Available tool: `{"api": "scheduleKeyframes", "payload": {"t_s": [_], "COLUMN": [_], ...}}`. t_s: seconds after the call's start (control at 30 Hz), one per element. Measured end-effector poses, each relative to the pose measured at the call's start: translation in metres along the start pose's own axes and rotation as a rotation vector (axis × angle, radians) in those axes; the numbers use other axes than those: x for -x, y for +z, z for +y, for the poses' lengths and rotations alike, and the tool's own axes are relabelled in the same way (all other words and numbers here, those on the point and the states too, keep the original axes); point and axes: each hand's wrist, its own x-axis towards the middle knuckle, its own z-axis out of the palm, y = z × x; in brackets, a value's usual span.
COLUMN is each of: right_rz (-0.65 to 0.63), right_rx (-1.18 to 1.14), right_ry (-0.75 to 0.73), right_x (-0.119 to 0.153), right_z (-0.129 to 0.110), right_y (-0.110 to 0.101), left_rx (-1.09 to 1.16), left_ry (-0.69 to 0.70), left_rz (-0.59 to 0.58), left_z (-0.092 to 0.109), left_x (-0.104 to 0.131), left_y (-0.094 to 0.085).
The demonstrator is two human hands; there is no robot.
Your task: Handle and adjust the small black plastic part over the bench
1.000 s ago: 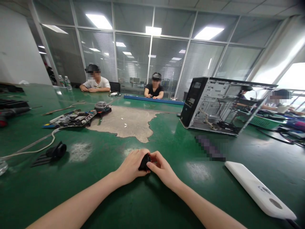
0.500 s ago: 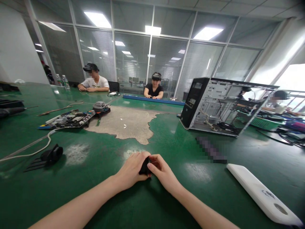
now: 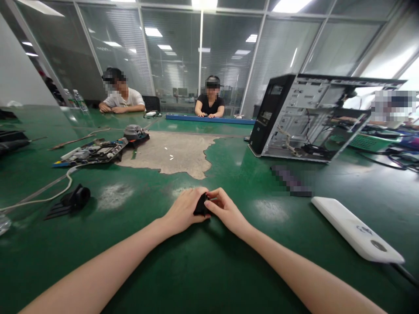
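Note:
My left hand (image 3: pixel 186 208) is closed around a small black part (image 3: pixel 200 205), just above the green tabletop (image 3: pixel 183 270). From the other side, the thumb and fingers of my right hand (image 3: pixel 225 208) pinch the same part at its right edge. Most of the part is covered by my fingers, so I cannot make out its kind. To the left lies a black plastic piece (image 3: pixel 77 198) with a round end and flat prongs.
An opened computer case (image 3: pixel 275 117) stands at right. Before it lie a blurred-out dark object (image 3: pixel 290 179) and a white power strip (image 3: pixel 356 229). A circuit board (image 3: pixel 94 152) and a white cable (image 3: pixel 65 187) lie at left. Two people (image 3: pixel 122 98) sit across the table.
The view has tilted down, so the hands and the table appear higher. Both hands keep their hold on the black part, with hardly any shift in the fingers.

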Motion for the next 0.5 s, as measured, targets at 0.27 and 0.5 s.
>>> {"api": "scheduleKeyframes", "payload": {"t_s": [0.27, 0.5], "right_rz": [-0.13, -0.042], "right_rx": [-0.125, -0.06], "right_ry": [0.03, 0.003], "right_x": [0.0013, -0.0005], "right_z": [0.0023, 0.0042], "right_y": [-0.0044, -0.0009], "left_rx": [-0.016, -0.037], "left_ry": [-0.02, -0.02], "left_rz": [-0.016, -0.003], "left_z": [-0.0005, -0.001], "left_x": [-0.0005, 0.0003], "left_y": [-0.0002, -0.0007]}}
